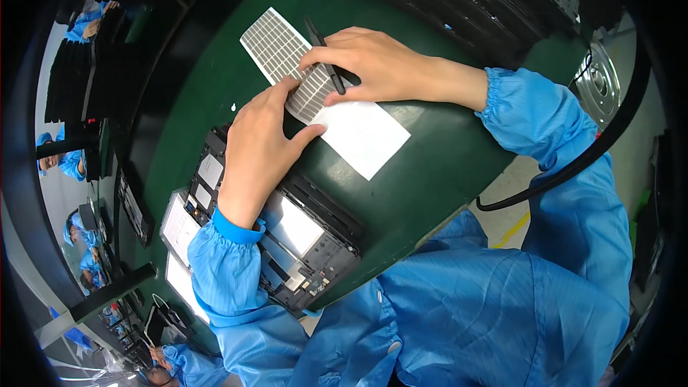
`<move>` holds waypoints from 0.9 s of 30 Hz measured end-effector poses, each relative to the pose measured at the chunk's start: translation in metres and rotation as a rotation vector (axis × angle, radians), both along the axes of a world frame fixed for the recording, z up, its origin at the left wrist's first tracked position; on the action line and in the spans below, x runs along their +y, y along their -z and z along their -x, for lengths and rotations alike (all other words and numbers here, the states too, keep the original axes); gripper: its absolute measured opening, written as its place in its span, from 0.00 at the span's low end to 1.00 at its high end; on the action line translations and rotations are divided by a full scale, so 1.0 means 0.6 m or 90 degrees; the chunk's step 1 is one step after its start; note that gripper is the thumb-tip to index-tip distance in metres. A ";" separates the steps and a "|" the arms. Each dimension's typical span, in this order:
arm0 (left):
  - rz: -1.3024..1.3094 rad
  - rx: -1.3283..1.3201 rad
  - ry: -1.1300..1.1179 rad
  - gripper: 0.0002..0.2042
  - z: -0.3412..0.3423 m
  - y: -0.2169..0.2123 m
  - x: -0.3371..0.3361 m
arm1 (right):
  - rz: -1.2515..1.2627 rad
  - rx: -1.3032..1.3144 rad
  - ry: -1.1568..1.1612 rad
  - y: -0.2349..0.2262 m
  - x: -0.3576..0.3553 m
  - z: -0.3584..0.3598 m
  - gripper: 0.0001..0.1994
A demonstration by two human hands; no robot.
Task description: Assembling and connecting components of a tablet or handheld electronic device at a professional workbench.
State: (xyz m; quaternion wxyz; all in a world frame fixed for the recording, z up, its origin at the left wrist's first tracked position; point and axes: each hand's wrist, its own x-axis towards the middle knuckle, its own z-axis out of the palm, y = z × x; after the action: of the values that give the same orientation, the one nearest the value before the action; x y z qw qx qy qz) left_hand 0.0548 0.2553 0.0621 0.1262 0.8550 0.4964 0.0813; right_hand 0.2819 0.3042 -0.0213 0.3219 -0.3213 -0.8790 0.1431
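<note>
Sticker sheet (283,54), white and ruled into many small rectangular labels, lies on the green desk (423,165) near its far side, with a blank white backing strip (362,136) running from under it toward the near edge. Both hands press on the sheet's middle, so that part of it is covered and the join between the gridded and blank sections cannot be seen. The right hand (373,64) lies flat across the sheet with its fingers loosely curled and a dark slim tool (326,57), pen-like, tucked between them; the tool's lower end is hidden under the fingers. The left hand (261,140) rests palm down with the fingers together, its fingertips on the sheet's edge; whether it pinches a label cannot be told. Under the left wrist and blue sleeve (229,272) sits an opened dark device chassis (301,244) with pale panels inside, partly covered by the arm and overhanging the desk's near edge. Stacked black trays (487,0) fill the far right corner, cut off at the picture's rim. Other people in blue smocks show small and distorted at the left rim.
</note>
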 end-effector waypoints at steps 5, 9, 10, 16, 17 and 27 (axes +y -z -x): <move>-0.016 -0.074 -0.026 0.25 -0.008 -0.002 -0.004 | 0.001 0.021 -0.003 -0.013 -0.006 -0.005 0.23; -0.093 -0.193 -0.021 0.21 -0.004 0.003 -0.002 | 0.025 0.165 0.007 -0.013 -0.010 -0.004 0.16; -0.101 -0.211 -0.022 0.18 0.000 0.005 0.000 | 0.032 0.176 0.001 -0.015 -0.010 -0.007 0.16; -0.153 -0.251 -0.021 0.09 0.002 0.007 -0.001 | 0.003 0.214 -0.048 -0.022 -0.009 -0.015 0.11; -0.158 -0.245 -0.011 0.09 0.003 0.006 -0.001 | -0.006 0.215 -0.064 -0.021 -0.007 -0.016 0.11; -0.146 -0.093 0.093 0.11 -0.003 0.001 -0.001 | -0.053 0.158 -0.092 -0.026 -0.003 -0.018 0.18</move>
State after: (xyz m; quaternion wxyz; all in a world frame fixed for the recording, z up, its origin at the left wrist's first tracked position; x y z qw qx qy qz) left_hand 0.0567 0.2545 0.0613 0.0687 0.8895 0.4098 0.1902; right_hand 0.2927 0.3027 -0.0060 0.4299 -0.2234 -0.8586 0.1677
